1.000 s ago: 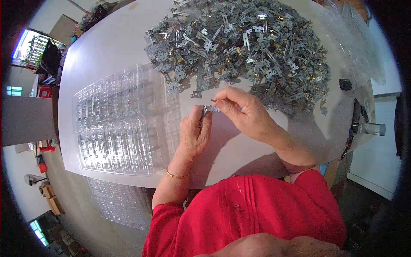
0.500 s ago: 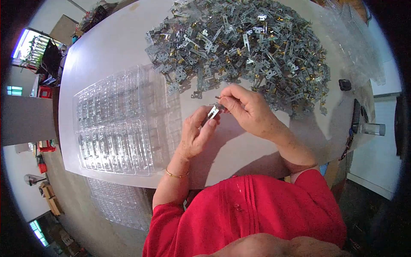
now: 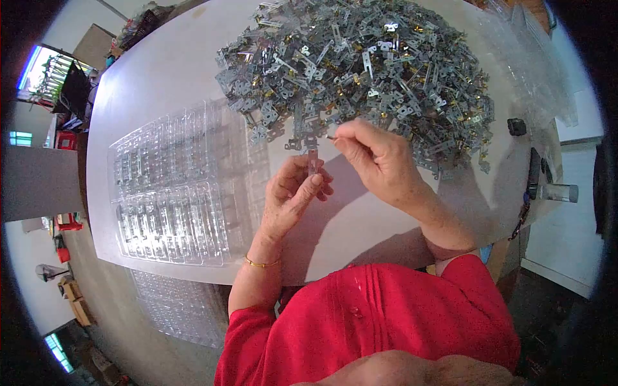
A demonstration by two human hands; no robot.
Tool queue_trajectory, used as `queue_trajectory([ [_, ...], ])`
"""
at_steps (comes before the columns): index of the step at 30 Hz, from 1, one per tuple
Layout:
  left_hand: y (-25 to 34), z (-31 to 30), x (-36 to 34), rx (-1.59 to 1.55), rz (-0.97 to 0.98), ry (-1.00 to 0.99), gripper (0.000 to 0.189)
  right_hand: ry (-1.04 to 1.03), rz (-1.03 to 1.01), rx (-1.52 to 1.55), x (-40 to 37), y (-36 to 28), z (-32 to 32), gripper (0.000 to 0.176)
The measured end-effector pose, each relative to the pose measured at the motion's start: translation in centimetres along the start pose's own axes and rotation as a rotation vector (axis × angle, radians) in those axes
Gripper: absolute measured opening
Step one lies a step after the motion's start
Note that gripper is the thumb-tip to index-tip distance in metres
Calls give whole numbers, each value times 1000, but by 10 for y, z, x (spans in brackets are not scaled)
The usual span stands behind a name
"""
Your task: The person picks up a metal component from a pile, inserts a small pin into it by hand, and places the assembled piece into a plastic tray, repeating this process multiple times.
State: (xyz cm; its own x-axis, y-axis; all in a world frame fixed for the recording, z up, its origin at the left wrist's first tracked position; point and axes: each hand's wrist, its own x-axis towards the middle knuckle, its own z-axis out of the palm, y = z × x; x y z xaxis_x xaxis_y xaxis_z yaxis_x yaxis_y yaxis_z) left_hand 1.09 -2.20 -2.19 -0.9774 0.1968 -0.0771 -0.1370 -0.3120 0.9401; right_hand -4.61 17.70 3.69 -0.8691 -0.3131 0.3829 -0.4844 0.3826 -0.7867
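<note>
Hands parted from where they met half a second ago, left hand (image 3: 293,196) curled, pinching a metal strip (image 3: 313,161) now upright instead of tilted, right hand (image 3: 380,161) closed, fingertips nipping a tiny pin (image 3: 331,137), strip thin, grey, above the table (image 3: 161,71), beside the parts pile (image 3: 360,64), clear tray (image 3: 174,186) to the left.

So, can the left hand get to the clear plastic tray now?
Probably yes: the left hand is right beside the clear plastic tray, with nothing between them, though it holds a small metal part.

the white table (image 3: 161,71) bears a heap of metal brackets (image 3: 360,64); clear plastic trays (image 3: 174,193) lie beside it
</note>
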Motion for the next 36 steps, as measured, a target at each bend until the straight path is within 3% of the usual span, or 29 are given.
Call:
queue_trajectory([
  [5, 0, -1, 2, 28, 19, 77, 25, -184, 21, -81, -8, -2, 2, 12],
  [14, -7, -2, 2, 191, 67, 138, 28, -193, -31, -167, -14, 1, 9, 12],
  [20, -7, 4, 2, 220, 53, 150, 33, -321, -58, -218, -18, -3, 8, 9],
  [23, -7, 4, 3, 241, 66, 131, 37, -248, -4, -195, -13, -6, 4, 9],
  [28, -9, 5, 3, 350, 113, 120, 45, -332, -69, -236, -14, -1, 4, 10],
  [36, -16, -1, 3, 416, 135, 120, 42, -328, -41, -211, -13, -3, 3, 9],
])
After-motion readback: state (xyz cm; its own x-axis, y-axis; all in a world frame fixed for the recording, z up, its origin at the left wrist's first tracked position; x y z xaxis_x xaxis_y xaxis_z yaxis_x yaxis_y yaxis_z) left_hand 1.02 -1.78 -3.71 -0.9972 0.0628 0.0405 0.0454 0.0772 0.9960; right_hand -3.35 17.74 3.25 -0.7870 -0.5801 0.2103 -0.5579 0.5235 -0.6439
